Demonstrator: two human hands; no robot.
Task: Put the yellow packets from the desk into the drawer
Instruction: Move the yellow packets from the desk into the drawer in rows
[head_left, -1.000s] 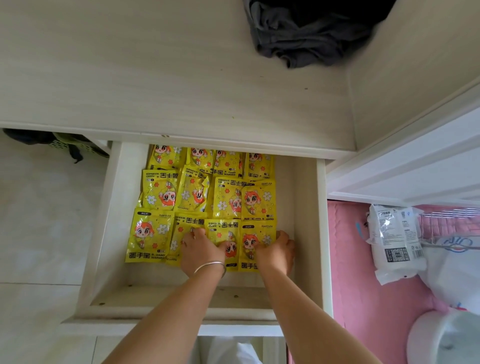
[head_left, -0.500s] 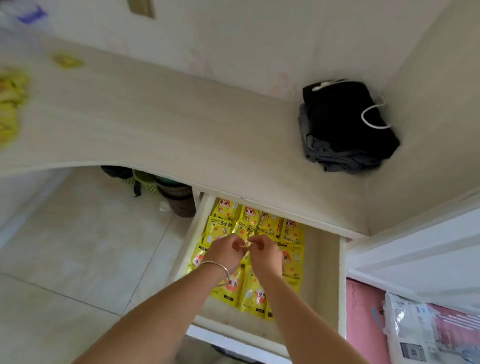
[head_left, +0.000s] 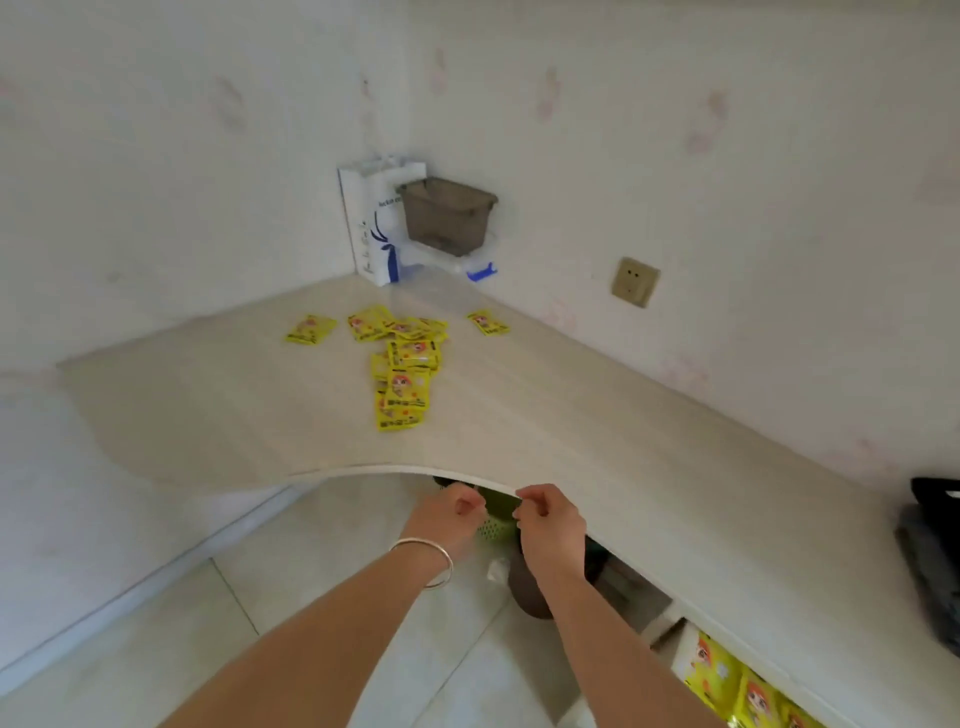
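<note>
Both hands hang in the air just before the curved front edge of the worktop (head_left: 597, 441), close together but not touching. The left hand (head_left: 447, 522) wears a thin bracelet (head_left: 423, 561) at the wrist; its fingers (head_left: 467, 506) are curled loosely inward and hold nothing that can be seen. The right hand (head_left: 553, 525) is the same, its fingers (head_left: 530, 506) bent toward the palm with nothing visible between them. The packets (head_left: 402, 371) still on the worktop lie well ahead of the hands, toward the corner of the walls: an overlapping cluster running in a rough line toward the person, one packet apart to its left (head_left: 310, 329) and another apart to its right (head_left: 487, 322). Each is yellow with a cartoon face. The drawer (head_left: 680, 654) shows at the lower right under the worktop, open, with more yellow packets in it (head_left: 727, 680); only part of it is in view. In the corner behind the cluster stand a white bag (head_left: 371, 223) and a grey bin (head_left: 449, 213) set on a clear box. A socket (head_left: 635, 281) sits on the right wall. Dark cloth (head_left: 935, 545) lies at the right edge of the worktop. Under the worktop, behind the hands, a green basket (head_left: 496, 525) is partly visible.
</note>
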